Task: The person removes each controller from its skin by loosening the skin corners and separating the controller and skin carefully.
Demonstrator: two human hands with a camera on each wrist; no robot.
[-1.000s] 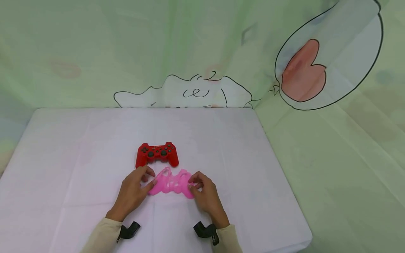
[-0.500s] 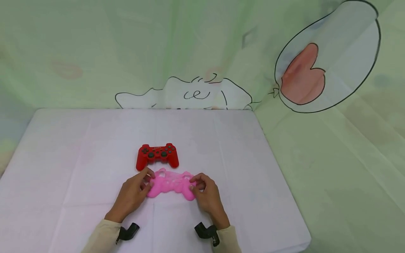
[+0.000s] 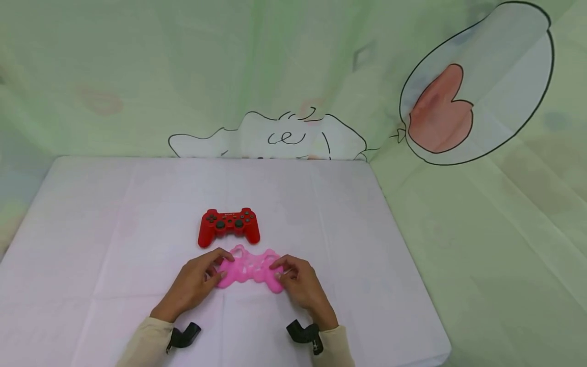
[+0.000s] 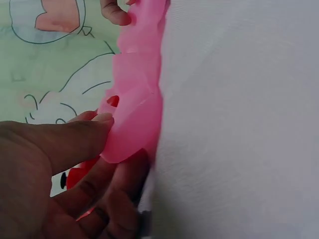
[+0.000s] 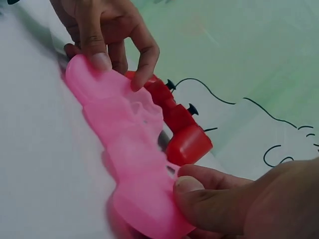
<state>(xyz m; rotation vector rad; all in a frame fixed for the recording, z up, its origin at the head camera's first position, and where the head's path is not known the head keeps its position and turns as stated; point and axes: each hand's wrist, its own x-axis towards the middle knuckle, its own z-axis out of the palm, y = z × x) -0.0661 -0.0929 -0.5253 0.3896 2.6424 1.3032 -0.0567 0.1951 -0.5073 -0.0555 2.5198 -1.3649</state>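
Observation:
A pink silicone controller cover point(image 3: 250, 268) lies flat, openings up, near the front of the white table. At its left end my left hand point(image 3: 194, 280) pinches the grip part, thumb point(image 4: 94, 130) on the near side and fingers round the edge. My right hand point(image 3: 303, 283) pinches the opposite end, with thumb and index finger on the rim, as the right wrist view shows. Just beyond the cover sits a red game controller point(image 3: 229, 226), face up with black sticks, touched by neither hand. In the right wrist view the cover point(image 5: 137, 144) partly hides the controller point(image 5: 189, 144).
The white-covered table point(image 3: 348, 244) reaches back to a green printed cloth point(image 3: 183, 66) hanging behind it. Its right edge slants toward the front corner. Black wrist cameras point(image 3: 184, 336) sit on both cuffs.
The cover has been turned and flattened slightly, its upper edge shifting in the view. My left fingers have moved right onto its top left part, and my right index finger has moved slightly inward. The controller stays put.

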